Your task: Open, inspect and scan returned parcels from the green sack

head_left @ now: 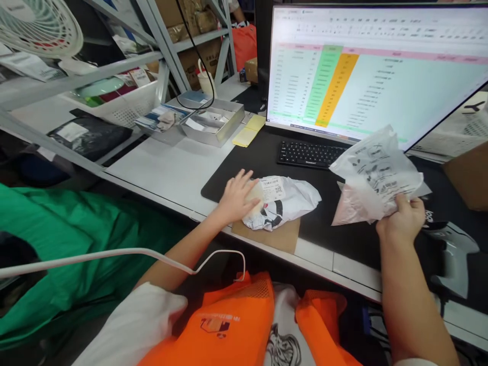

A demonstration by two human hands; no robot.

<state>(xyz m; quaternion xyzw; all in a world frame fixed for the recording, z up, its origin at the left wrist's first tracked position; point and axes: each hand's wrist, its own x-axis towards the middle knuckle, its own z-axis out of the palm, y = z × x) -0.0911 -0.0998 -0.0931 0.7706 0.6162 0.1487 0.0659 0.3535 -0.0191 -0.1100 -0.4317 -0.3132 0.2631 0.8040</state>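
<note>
My left hand point(237, 197) lies with fingers spread on a white mailer parcel point(284, 201) that bears a printed label, on a brown cardboard sheet point(269, 235) at the desk's front edge. My right hand point(403, 217) is closed on a crumpled white printed plastic bag point(375, 175) with a pink bag beneath it, held above the black desk mat point(324, 223). A black keyboard point(308, 154) lies just behind both parcels, below the monitor point(369, 66) showing a spreadsheet.
A metal tray point(213, 124) and yellow sticky notes point(249, 131) sit on the white desk at left. A barcode scanner point(453, 254) stands at the right. Shelving, a white basket point(125, 104) and a fan point(40, 25) are at the back left. A green bag point(68, 234) lies at my left side.
</note>
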